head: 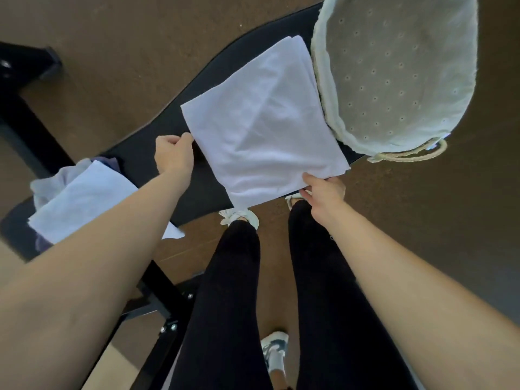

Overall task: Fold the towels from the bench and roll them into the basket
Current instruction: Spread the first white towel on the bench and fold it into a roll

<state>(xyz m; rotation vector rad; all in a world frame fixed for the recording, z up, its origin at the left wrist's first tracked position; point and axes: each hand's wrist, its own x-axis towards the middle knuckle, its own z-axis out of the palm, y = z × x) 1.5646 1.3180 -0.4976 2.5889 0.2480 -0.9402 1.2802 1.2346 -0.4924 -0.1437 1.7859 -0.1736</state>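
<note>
A white towel (261, 125), folded into a rough square, lies flat across the black padded bench (197, 190). My left hand (173, 156) pinches its left edge near the far corner. My right hand (323, 192) grips the near right edge where the towel overhangs the bench. A pale fabric-lined basket (396, 74) with eyelet holes and a rope handle stands on the bench just right of the towel, and nothing shows inside it. A pile of loose towels (81, 195), white over grey-blue, sits at the bench's left end, partly behind my left forearm.
Brown floor (126, 66) surrounds the bench. The bench's black metal frame (157, 305) runs under it toward my legs (236, 291). Another black frame part (25, 68) stands at the far left. My feet are close to the bench's near edge.
</note>
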